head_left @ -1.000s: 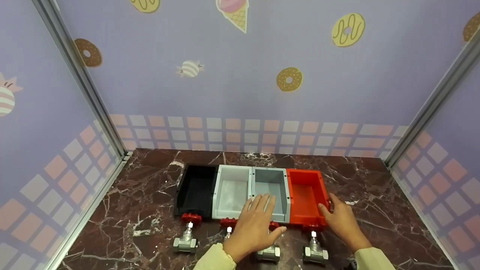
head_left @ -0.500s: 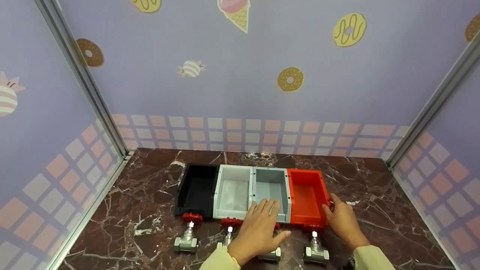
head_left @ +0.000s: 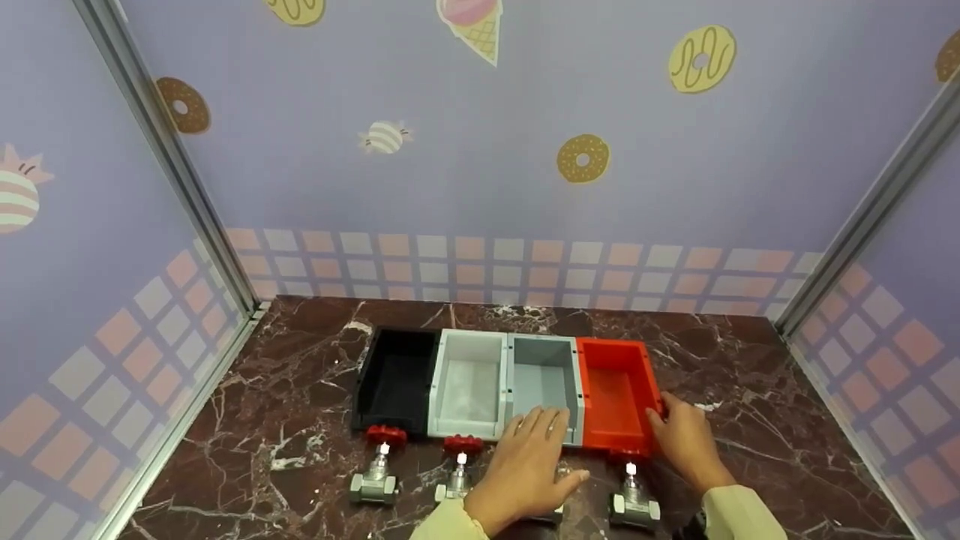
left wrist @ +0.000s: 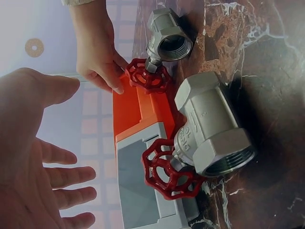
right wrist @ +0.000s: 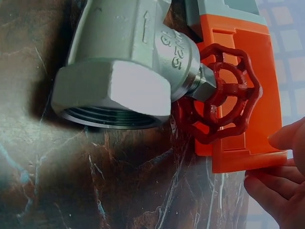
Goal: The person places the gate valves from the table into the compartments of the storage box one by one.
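Note:
My right hand (head_left: pixel 686 439) pinches the right side wall of a red plastic parts bin (head_left: pixel 616 394). In the right wrist view the thumb lies over the inner side of this wall and the fingers are outside it. My left hand (head_left: pixel 525 469) is spread with straight fingers, palm down, above the front of the grey bin (head_left: pixel 541 367); it holds nothing. Below it a metal valve (left wrist: pixel 214 124) with a red handwheel (left wrist: pixel 169 171) is mostly hidden in the head view. Another valve (head_left: pixel 634 502) stands before the red bin, its handwheel (right wrist: pixel 228 93) close to the bin's front.
To the left in the same row sit a white bin (head_left: pixel 471 375) and a black bin (head_left: pixel 397 382), side by side. Before them stand two more valves with red handwheels (head_left: pixel 386 435). The dark marbled tabletop (head_left: pixel 292 397) is bounded by patterned panels (head_left: pixel 480 270) with metal frame posts.
My left hand has shifted slightly right and toward the body, uncovering more of the white bin and the second valve. The right hand stays at the red bin's wall; the bins look unmoved.

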Available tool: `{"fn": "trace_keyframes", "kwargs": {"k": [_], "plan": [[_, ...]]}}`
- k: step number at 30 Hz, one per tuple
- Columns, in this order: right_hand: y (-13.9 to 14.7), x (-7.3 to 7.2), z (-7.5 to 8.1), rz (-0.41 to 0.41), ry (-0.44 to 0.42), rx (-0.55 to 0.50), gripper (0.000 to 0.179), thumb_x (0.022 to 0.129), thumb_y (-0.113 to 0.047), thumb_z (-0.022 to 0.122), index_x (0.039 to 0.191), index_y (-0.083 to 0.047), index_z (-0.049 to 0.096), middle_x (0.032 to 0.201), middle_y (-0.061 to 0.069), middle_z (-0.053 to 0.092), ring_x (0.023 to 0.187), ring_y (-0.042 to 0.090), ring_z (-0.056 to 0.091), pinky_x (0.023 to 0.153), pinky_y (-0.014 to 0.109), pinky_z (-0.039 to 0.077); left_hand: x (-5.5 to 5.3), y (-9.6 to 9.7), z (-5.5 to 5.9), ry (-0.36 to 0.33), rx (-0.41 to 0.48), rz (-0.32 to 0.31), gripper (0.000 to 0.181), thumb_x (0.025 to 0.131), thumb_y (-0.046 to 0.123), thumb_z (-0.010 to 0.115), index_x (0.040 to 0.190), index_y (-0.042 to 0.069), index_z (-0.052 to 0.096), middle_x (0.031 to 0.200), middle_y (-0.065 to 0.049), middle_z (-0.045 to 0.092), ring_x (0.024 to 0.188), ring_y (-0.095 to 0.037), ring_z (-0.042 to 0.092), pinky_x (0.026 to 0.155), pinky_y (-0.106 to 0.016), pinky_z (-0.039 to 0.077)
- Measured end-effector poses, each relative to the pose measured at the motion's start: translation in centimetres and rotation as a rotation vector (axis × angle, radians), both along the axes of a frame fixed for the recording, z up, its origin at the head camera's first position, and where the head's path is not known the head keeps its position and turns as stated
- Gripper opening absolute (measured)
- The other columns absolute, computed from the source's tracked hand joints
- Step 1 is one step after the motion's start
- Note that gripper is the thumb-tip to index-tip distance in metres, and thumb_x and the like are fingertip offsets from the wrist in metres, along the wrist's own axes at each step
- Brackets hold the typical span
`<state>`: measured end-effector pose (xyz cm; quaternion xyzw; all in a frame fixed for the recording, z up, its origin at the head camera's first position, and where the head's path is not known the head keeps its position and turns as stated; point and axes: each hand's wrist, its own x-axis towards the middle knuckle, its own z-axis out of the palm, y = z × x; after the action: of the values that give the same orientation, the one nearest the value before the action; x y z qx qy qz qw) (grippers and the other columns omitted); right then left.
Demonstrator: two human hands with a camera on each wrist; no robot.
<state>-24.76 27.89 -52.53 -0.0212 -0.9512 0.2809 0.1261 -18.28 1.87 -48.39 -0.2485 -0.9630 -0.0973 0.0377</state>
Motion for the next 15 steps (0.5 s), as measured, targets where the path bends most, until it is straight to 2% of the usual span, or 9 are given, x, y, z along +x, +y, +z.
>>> {"fn": "trace_keyframes", "kwargs": {"k": [6,15], "plan": [[0.0,-0.2,-0.1,-0.018,-0.018,-0.009,0.024,0.088,-0.011,0.064,0.105,0.005,0.066,0.083,0.020,0.068,0.068,0.027,0.059,0.065,0.046,0.050,0.1,0.4,-0.4,-0.010,-0.009,-0.012,0.081,0.090,0.067,0.043,0.151,0.016,0.029,0.151,-0.001,0.039,0.140,-0.022,0.038,0.114,-0.045,0.033],[0.1,-0.6,-0.2,-0.009,-0.041,-0.024,0.030,0.089,-0.010,0.063,0.114,0.007,0.063,0.095,0.026,0.070,0.075,0.030,0.065,0.073,0.050,0.054,0.5,1.3,-0.8,-0.030,-0.006,-0.050,0.080,0.089,0.066,0.047,0.151,0.017,0.030,0.149,-0.002,0.043,0.138,-0.021,0.042,0.113,-0.043,0.034]]}}
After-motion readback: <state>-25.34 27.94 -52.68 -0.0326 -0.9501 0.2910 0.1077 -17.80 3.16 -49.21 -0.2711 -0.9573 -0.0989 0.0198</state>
